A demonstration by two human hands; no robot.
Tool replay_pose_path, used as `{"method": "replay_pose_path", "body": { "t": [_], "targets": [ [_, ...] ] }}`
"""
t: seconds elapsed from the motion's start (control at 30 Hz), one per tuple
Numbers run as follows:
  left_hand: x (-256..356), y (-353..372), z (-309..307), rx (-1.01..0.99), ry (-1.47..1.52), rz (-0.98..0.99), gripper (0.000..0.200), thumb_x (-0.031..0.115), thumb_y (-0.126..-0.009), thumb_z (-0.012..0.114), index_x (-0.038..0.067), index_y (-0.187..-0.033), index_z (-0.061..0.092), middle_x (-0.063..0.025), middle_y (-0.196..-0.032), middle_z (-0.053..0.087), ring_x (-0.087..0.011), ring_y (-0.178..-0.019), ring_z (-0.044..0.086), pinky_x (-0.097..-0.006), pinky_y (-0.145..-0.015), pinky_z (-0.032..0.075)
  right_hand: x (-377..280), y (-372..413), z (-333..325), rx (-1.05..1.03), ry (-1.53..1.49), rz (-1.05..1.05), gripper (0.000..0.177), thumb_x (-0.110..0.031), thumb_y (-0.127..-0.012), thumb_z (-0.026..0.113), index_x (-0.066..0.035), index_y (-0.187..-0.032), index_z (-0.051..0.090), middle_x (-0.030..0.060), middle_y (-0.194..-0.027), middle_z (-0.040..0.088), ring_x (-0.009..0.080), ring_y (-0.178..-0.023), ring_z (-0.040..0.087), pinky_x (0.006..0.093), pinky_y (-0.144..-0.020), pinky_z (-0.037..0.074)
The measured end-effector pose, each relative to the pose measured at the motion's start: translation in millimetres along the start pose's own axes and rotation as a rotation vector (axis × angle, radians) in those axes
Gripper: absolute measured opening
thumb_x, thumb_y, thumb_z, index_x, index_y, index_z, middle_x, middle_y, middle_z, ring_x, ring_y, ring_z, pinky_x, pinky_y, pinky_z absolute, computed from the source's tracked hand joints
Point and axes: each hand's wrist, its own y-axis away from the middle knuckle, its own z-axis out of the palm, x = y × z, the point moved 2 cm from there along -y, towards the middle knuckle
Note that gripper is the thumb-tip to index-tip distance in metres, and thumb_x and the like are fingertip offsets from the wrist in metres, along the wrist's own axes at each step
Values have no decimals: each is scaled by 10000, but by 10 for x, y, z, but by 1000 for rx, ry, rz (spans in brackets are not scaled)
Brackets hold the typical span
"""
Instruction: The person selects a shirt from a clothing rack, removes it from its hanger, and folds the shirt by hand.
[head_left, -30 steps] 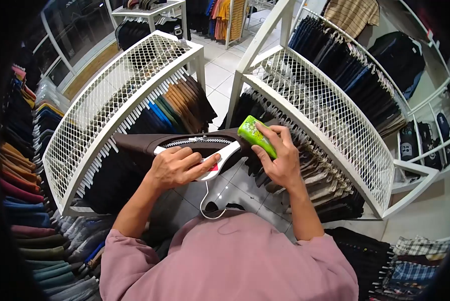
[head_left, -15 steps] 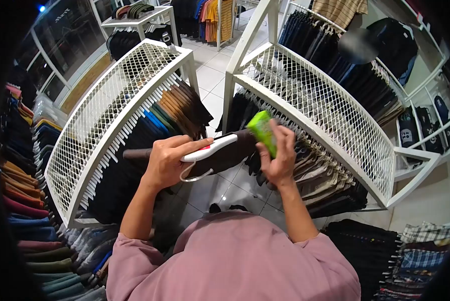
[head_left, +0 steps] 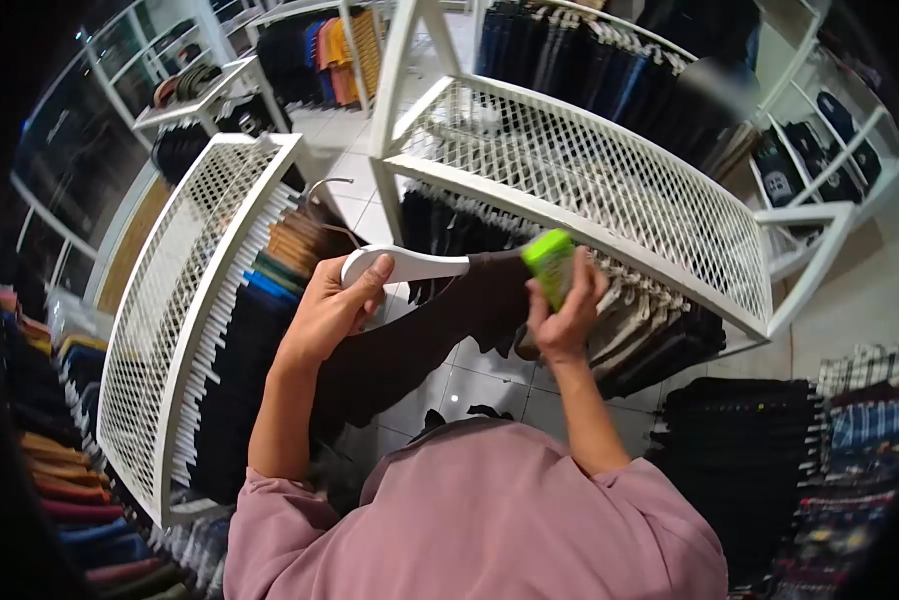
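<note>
My left hand is closed round a white clothes hanger, thumb on top, with its metal hook pointing up and away. A dark brown garment hangs from the hanger and stretches right and down in front of me. In my right hand is a bright green box-shaped object, held between thumb and fingers just beyond the garment's right end. Its printing is too blurred to read.
White mesh-topped racks stand left and right, with clothes hanging beneath. Dark garments hang at lower right, coloured ones at lower left. Tiled floor shows between the racks.
The hanger has been turned over, so its hook now points away instead of toward me. More of the brown garment shows. The green object remains in my right hand. My view has shifted right.
</note>
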Motion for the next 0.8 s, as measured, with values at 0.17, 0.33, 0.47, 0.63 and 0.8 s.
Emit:
{"method": "replay_pose_path", "body": {
  "t": [0.17, 0.33, 0.47, 0.63, 0.8],
  "targets": [
    [10, -237, 284, -30, -14, 0, 496, 494, -989, 681, 99, -707, 582, 55, -567, 475, -29, -454, 417, -219, -414, 300, 755, 157, -596, 212, 243, 414, 619, -253, -1007, 663, 55, -1486, 422, 265, -1358, 506, 434, -1250, 484, 499, -1063, 381],
    [135, -495, 847, -118, -43, -27, 475, 504, -989, 675, 102, -754, 578, 59, -580, 476, -30, -456, 401, -221, -410, 287, 278, 57, -968, 141, 154, 84, 696, -285, -928, 760, 58, -1453, 461, 238, -1319, 552, 390, -1194, 534, 480, -1020, 444],
    [205, -672, 1369, -266, -109, 3, 408, 488, -1004, 656, 102, -877, 635, 60, -637, 491, -16, -475, 388, -203, -414, 275, 686, 204, -1110, 32, 231, -4, 717, -295, -914, 773, 63, -1448, 457, 252, -1308, 555, 414, -1150, 551, 474, -956, 496],
    [191, -820, 1864, -391, -37, 71, 378, 408, -1025, 657, 79, -842, 626, 65, -624, 469, -20, -491, 363, -222, -432, 255, 1835, 472, -1916, 259, 448, 540, 591, -258, -982, 689, 23, -1450, 463, 262, -1307, 546, 445, -1207, 533, 490, -999, 444],
    [204, -876, 2322, -493, -188, 162, 398, 365, -1030, 662, 21, -830, 658, 66, -640, 493, -32, -589, 415, -250, -520, 326, 2560, 177, -2481, 282, 660, 464, 534, -330, -942, 727, -44, -1360, 559, 201, -1202, 633, 425, -1164, 567, 495, -987, 454]
  ]
}}
